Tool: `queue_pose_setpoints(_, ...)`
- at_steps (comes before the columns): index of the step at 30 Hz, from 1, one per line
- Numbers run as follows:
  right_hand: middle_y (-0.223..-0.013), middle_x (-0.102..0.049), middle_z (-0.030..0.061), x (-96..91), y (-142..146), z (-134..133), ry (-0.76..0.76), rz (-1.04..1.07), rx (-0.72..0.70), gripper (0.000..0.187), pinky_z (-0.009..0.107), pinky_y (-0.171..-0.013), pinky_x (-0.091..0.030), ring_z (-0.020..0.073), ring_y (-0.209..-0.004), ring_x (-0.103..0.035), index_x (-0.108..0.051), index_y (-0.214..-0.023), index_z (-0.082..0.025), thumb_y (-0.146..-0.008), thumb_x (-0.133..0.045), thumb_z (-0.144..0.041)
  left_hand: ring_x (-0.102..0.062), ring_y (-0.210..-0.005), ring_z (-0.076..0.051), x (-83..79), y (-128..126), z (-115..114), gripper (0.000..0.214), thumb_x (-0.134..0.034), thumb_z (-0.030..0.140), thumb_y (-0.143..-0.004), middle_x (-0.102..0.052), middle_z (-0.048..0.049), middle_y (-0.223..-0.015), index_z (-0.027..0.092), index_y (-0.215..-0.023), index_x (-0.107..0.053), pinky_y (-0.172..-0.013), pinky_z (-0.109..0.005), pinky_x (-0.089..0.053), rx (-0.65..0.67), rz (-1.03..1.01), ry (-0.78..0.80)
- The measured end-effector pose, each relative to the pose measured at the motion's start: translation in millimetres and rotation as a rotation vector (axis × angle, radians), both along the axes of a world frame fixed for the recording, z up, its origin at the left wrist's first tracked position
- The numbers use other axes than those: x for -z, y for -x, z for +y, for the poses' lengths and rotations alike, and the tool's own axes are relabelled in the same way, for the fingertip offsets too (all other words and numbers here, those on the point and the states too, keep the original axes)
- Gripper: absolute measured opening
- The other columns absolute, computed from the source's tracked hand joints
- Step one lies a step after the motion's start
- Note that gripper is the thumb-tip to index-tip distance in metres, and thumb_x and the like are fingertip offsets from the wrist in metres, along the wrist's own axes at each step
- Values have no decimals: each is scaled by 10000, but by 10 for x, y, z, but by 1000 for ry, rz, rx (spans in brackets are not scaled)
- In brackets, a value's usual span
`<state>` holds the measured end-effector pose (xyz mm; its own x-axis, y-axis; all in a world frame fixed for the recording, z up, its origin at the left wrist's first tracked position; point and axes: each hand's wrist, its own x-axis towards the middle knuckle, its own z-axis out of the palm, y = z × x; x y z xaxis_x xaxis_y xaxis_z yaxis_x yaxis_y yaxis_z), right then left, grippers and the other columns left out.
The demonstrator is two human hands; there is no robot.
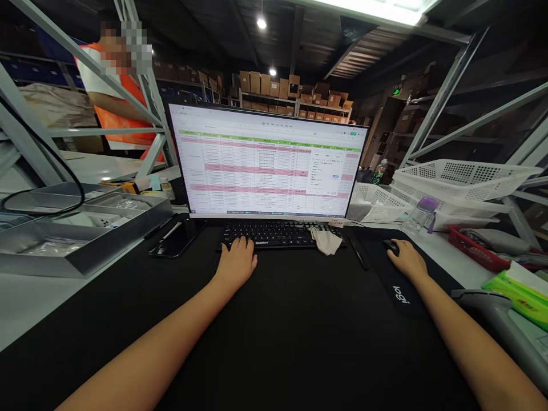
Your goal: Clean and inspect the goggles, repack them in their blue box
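Note:
My left hand [237, 262] rests at the left end of a black keyboard [282, 236], its fingers spread over the keys. On the right, my right hand [409, 260] lies over a black computer mouse [391, 246], fingers curved around it, on a dark mouse pad [400, 294] with a "logi" mark. Behind the keyboard stands a monitor [265, 165] showing a spreadsheet with green and pink rows and a small pop-up panel on its right. A crumpled whitish cloth [326, 240] covers part of the keyboard's right side. Between keyboard and mouse lies a thin black pen-like object [358, 252].
A phone [175, 240] lies left of the keyboard, beside grey trays [77, 251]. White baskets [466, 177], a clear bottle [417, 216], a red basket [475, 251], a tissue pack [520, 294] and a grey handheld device [488, 302] sit right. A person in an orange vest [124, 114] stands behind.

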<state>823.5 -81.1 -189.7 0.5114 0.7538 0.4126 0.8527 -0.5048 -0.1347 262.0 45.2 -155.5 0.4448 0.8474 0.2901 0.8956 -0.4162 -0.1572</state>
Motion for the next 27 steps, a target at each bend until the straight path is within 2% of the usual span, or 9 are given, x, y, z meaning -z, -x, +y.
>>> queue_pose_setpoints(11,-1471,-637,170,39,-44,21,-3,-7,6,537,431,-1091,-525,326,-1290,-665,-631,-1442,-161,-985,-514,-416,-508,-1487,-416,10,3,8,534,-403,259,-1077,-525,-289,-1610,39,-1544,-538,-1187,-682,-455,-2,8,10)
queue_pose_setpoints(21,-1439,-655,171,-14,22,8,-15,-6,6,505,426,-1092,-520,323,-1272,-674,-645,-1415,-163,-977,-541,-391,-497,-1501,-421,-29,-3,-16,535,-407,257,-1084,-519,-289,-1617,22,-1549,-528,-1195,-688,-446,-8,16,30)
queue_pose_setpoints(27,-1425,-660,200,-58,62,22,-21,0,5,497,432,-1124,-502,337,-1292,-665,-656,-1387,-124,-958,-567,-358,-514,-1494,-421,-33,-11,-23,515,-454,249,-1076,-540,-287,-1600,43,-1538,-554,-1199,-689,-446,-6,-14,20)
